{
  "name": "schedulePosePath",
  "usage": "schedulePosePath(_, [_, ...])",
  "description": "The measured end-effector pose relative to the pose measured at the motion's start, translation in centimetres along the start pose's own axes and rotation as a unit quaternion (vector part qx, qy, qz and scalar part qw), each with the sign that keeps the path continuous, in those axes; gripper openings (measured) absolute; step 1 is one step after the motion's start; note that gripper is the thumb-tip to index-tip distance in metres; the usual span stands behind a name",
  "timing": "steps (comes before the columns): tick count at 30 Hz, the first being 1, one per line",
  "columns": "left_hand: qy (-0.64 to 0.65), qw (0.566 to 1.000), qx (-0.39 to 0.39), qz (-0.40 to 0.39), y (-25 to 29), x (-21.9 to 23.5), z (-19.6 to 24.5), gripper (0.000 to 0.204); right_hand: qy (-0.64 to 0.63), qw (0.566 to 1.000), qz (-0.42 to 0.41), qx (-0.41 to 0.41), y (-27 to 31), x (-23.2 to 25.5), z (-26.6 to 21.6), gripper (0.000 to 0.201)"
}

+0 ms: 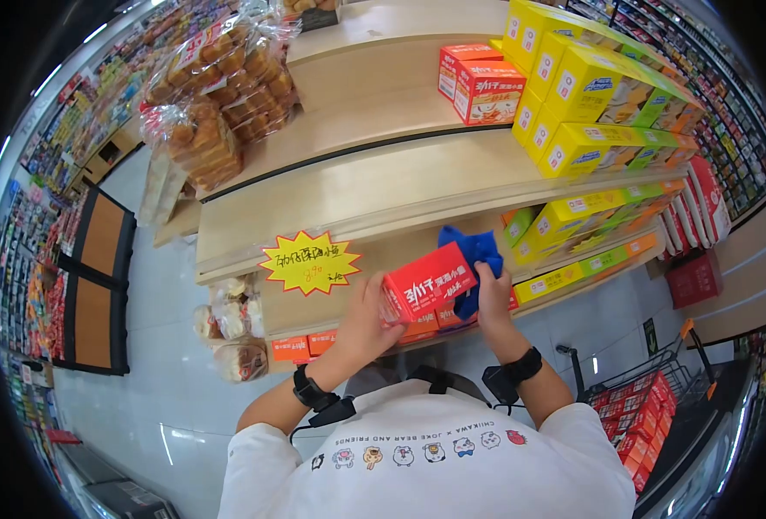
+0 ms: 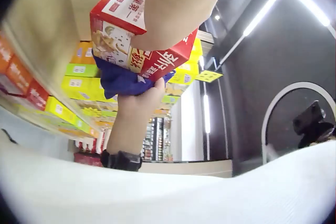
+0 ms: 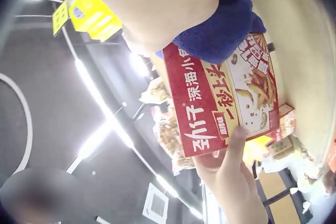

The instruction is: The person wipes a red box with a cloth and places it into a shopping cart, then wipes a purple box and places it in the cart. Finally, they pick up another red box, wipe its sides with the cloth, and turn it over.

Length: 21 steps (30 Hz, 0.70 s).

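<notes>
A red box with white lettering is held up in front of the shelf. My left hand grips its left end, the thumb lying along the face, as the right wrist view shows. At the box's other end my right hand holds a blue cloth bunched against the box. In the left wrist view the cloth presses on the underside of the box. The right wrist view shows the cloth against the box's edge.
Yellow boxes are stacked on the right of the shelves, beside two red boxes. Bagged bread stands at the upper left. A yellow price sign hangs on the shelf edge. A cart of red boxes stands at lower right.
</notes>
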<state>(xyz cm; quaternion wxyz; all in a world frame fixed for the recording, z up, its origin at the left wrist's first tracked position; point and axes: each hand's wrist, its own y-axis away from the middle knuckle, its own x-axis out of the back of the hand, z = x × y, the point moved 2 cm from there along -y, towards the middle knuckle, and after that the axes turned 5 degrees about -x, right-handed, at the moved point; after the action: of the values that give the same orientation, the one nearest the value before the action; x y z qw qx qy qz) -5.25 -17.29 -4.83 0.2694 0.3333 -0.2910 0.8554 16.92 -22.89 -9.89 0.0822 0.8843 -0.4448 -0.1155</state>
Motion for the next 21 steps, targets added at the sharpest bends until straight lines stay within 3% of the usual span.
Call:
schedulePosePath(2, [0.036,0.996,-0.055,0.060,-1.8,0.8,0.9,0.080,-0.008,0.996,-0.004,0.090,1.1,0.2,-3.6,0.022])
schedulePosePath(5, [0.098,0.990,-0.064,0.080,-4.5,3.4,3.1,0.078,-0.029,0.968,-0.071,0.240,2.3,-0.3,-7.9,0.022])
schedulePosePath(9, [0.142,0.982,-0.081,0.092,-7.2,5.3,3.5,0.078,-0.007,0.942,-0.095,0.322,2.3,-1.2,-11.2,0.021])
schedulePosePath(14, [0.173,0.982,-0.039,0.070,-8.8,5.0,1.1,0.080,0.183,0.886,-0.066,0.420,2.0,-3.0,-13.1,0.030])
schedulePosePath(18, [0.179,0.982,-0.025,0.060,-9.3,4.4,-0.8,0.081,0.374,0.777,-0.037,0.505,4.4,-5.6,-14.4,0.033])
schedulePosePath(21, [0.187,0.981,-0.005,0.053,-9.3,3.9,-1.7,0.085,0.470,0.702,-0.109,0.524,4.8,-7.7,-13.5,0.028])
